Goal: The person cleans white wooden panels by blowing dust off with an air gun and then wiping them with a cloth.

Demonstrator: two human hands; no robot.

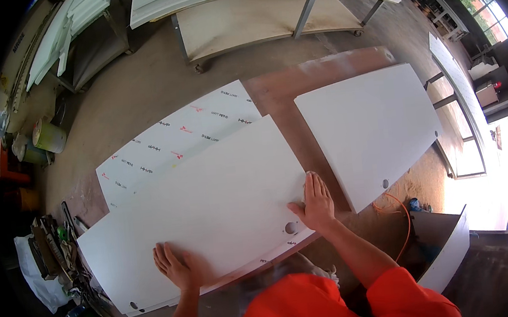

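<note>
A long white panel (209, 205) lies in front of me, with a round hole near its front right corner and another near its front left. My left hand (178, 268) rests on its near part, fingers stretched out. My right hand (315, 203) lies at the panel's right edge, fingers extended over the rim and thumb apart on top. Beneath the panel, a sheet with printed film (169, 139) sticks out at the far side. To the right is a stack of white panels (370, 123), with round holes near its front edge.
The panels lie on a brown work table (301, 74). Tools (67, 250) crowd its left end. Farther back stands a wheeled rack (253, 27) with white boards on top. An orange hose (408, 223) hangs by an open box (443, 250) at lower right. Buckets (49, 136) stand at left.
</note>
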